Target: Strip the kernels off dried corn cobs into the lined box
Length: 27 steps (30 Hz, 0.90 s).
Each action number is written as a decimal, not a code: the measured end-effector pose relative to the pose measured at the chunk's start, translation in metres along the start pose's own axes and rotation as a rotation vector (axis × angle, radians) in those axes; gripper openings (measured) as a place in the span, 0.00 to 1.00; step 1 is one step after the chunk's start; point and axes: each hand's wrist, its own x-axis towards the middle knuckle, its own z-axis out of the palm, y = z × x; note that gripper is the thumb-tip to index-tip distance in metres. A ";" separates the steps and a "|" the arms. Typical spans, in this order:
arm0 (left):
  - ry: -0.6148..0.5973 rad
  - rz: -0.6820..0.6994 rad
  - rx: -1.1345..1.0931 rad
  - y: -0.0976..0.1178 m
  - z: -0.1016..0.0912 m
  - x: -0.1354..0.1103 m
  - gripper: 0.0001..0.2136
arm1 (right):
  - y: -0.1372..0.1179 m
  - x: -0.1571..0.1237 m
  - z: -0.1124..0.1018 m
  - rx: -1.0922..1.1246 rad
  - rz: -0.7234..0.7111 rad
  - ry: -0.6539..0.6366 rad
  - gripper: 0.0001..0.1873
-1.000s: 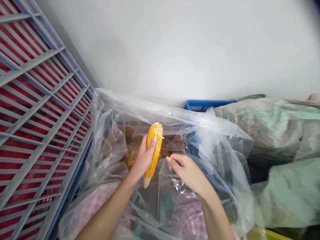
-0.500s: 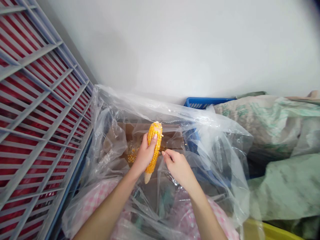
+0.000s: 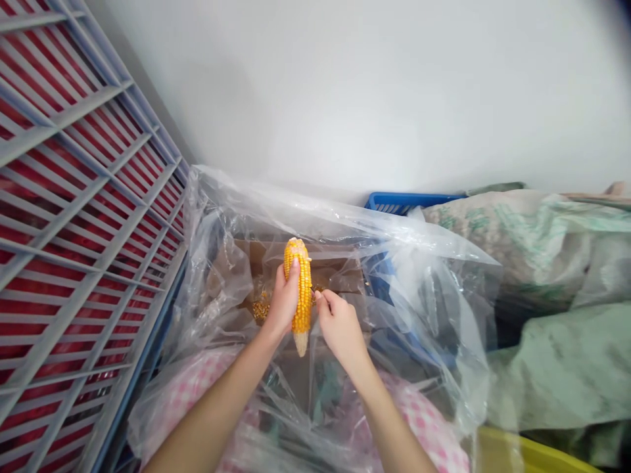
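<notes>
A yellow corn cob (image 3: 303, 302) stands nearly upright over the bag, its pale bare tip pointing down. My left hand (image 3: 284, 299) is closed around its left side, thumb lying along the front. My right hand (image 3: 341, 325) pinches a thin dark tool (image 3: 313, 290) whose end meets the right side of the cob; most of that tool is hidden by the fingers, and I cannot tell its kind. Below the hands, loose corn kernels (image 3: 259, 310) lie in the clear plastic bag (image 3: 424, 246), which is spread open around the cob.
A grey slatted crate (image 3: 98, 263) with red behind its slats rises on the left. Brown cardboard (image 3: 340, 259) shows through the plastic. To the right are a blue basket (image 3: 419, 199), stained woven sacks (image 3: 566, 368) and a yellow container edge (image 3: 527, 450). A white wall (image 3: 345, 92) stands behind.
The cob has shifted slightly left and swung closer to upright, its bare tip moving right. Both hands are still closed, and my right hand has moved a little left along with the cob.
</notes>
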 end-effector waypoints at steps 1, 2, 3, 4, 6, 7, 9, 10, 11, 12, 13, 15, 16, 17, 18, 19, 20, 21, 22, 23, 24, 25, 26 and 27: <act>0.004 -0.005 -0.021 0.000 0.000 0.000 0.20 | 0.000 0.000 0.001 0.011 -0.002 0.008 0.16; 0.010 -0.011 -0.046 -0.001 0.000 0.000 0.20 | 0.000 0.000 0.001 0.022 -0.003 0.014 0.16; 0.019 -0.022 -0.074 -0.002 0.001 0.001 0.20 | 0.000 0.000 0.002 0.036 -0.004 0.018 0.17; 0.026 -0.045 -0.108 -0.003 0.001 0.001 0.20 | -0.001 0.000 0.003 0.052 -0.004 0.024 0.17; 0.026 -0.125 -0.181 -0.004 0.001 0.003 0.21 | -0.002 0.001 0.005 0.086 -0.005 0.031 0.17; 0.023 -0.167 -0.214 -0.005 0.001 0.004 0.21 | -0.002 0.001 0.005 0.097 -0.007 0.030 0.17; 0.008 -0.213 -0.260 -0.006 0.000 0.005 0.21 | -0.003 0.003 0.004 0.096 -0.007 0.016 0.17; 0.001 -0.210 -0.269 -0.005 0.000 0.005 0.21 | -0.003 0.003 0.003 0.089 -0.006 0.005 0.17; -0.001 -0.195 -0.269 -0.005 0.000 0.005 0.21 | -0.003 0.004 0.002 0.082 -0.007 -0.009 0.17; -0.003 -0.180 -0.265 -0.004 -0.001 0.005 0.20 | -0.003 0.004 0.000 0.077 -0.007 -0.019 0.17; -0.008 -0.168 -0.258 -0.003 -0.001 0.005 0.20 | -0.003 0.004 -0.002 0.077 -0.009 -0.028 0.17; -0.019 -0.153 -0.244 -0.001 -0.002 0.004 0.21 | -0.004 0.005 -0.006 0.079 -0.019 -0.043 0.17; -0.023 -0.149 -0.241 0.000 -0.002 0.004 0.21 | -0.004 0.005 -0.008 0.079 -0.023 -0.048 0.17; -0.024 -0.146 -0.240 0.002 -0.002 0.004 0.20 | -0.004 0.005 -0.010 0.078 -0.026 -0.054 0.17; -0.023 -0.143 -0.239 0.003 -0.002 0.004 0.20 | -0.005 0.005 -0.011 0.074 -0.027 -0.061 0.17; -0.021 -0.140 -0.235 0.004 -0.002 0.003 0.20 | -0.005 0.005 -0.013 0.068 -0.027 -0.070 0.17; -0.023 -0.135 -0.229 0.004 -0.001 0.003 0.20 | -0.006 0.005 -0.014 0.059 -0.026 -0.080 0.17; -0.027 -0.127 -0.221 0.005 -0.001 0.002 0.20 | -0.006 0.005 -0.015 0.047 -0.026 -0.089 0.17; -0.035 -0.120 -0.212 0.005 -0.001 0.002 0.19 | -0.006 0.005 -0.016 0.027 -0.027 -0.094 0.18; -0.043 -0.115 -0.206 0.006 0.000 0.001 0.19 | -0.006 0.005 -0.018 -0.005 -0.027 -0.090 0.18; -0.052 -0.113 -0.204 0.007 0.000 0.000 0.18 | -0.007 0.005 -0.019 -0.053 -0.023 -0.073 0.17; -0.058 -0.113 -0.205 0.007 0.000 0.000 0.18 | -0.007 0.004 -0.021 -0.118 -0.017 -0.047 0.17; -0.062 -0.114 -0.207 0.008 0.001 -0.001 0.18 | -0.007 0.004 -0.022 -0.193 -0.005 -0.015 0.16; -0.062 -0.113 -0.207 0.008 0.001 -0.001 0.18 | -0.007 0.003 -0.023 -0.271 0.009 0.017 0.16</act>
